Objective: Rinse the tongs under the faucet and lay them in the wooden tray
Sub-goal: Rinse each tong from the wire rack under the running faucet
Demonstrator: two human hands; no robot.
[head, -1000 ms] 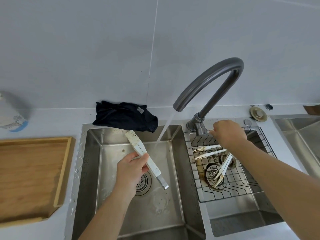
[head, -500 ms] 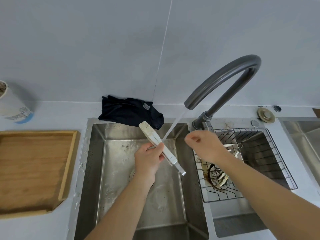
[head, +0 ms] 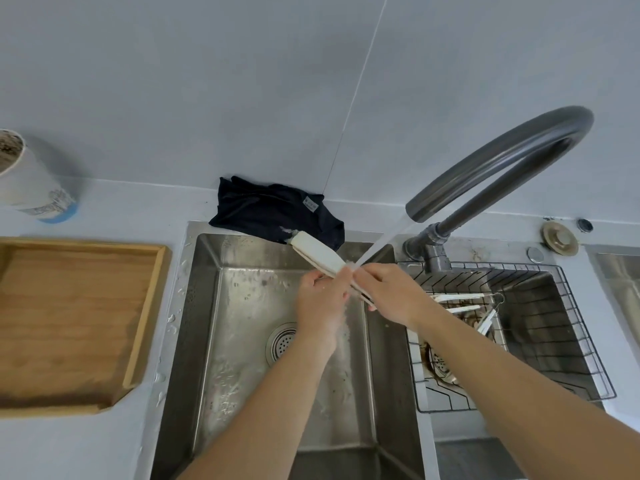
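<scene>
A pair of white tongs (head: 317,252) is held over the left sink basin (head: 242,327), its hinge end pointing up and back left. My left hand (head: 320,303) grips its middle. My right hand (head: 388,292) holds the lower part, whose tips are hidden behind my fingers. Water runs from the curved grey faucet (head: 502,157) and hits the tongs where both hands meet. The wooden tray (head: 79,320) lies on the counter at the left, with nothing in it.
A wire rack (head: 568,344) in the right basin holds several more tongs (head: 460,303). A dark cloth (head: 273,209) lies behind the sink. A white cup (head: 27,178) stands at the far left. A drain plug (head: 559,237) sits on the counter at right.
My right hand left the rack area and came left to take hold of the tongs. The tongs rose into the water stream. The view shifted left.
</scene>
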